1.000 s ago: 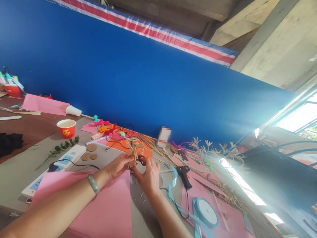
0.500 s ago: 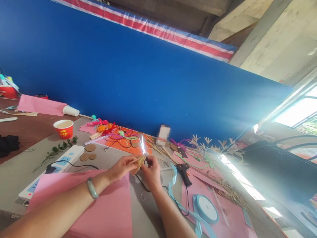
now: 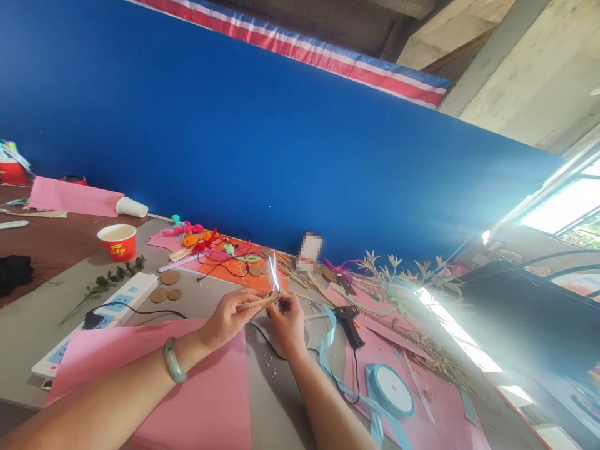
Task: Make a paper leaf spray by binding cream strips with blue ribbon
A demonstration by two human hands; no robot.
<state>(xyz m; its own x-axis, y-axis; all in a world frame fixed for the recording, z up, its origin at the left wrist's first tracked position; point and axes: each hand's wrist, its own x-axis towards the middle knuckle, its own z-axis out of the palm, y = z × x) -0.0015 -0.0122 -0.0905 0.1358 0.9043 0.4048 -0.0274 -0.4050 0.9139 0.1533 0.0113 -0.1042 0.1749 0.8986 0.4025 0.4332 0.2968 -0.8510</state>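
My left hand [image 3: 230, 317] is closed on a flat tan piece [image 3: 257, 304] that looks like dried husk or brown paper. Its far end reaches my right hand [image 3: 289, 324]. Scissors [image 3: 274, 276] are gripped in my right hand, blades pointing away from me and shining in the light. The handles are mostly hidden by my fingers. Both hands hover over the grey table, just past a sheet of pink paper [image 3: 187, 387] under my left forearm.
A glue gun [image 3: 349, 325] and a roll of light blue ribbon [image 3: 391, 390] lie on the right. To the left are a white power strip [image 3: 112, 312], wooden discs [image 3: 159, 295] and a red paper cup [image 3: 117, 242]. Dried stems [image 3: 300, 275] line the blue wall [image 3: 281, 144].
The tan piece has turned and now shows as a narrower strip, lying more level between my hands. My grip on it and on the scissors stays. The view has shifted slightly.
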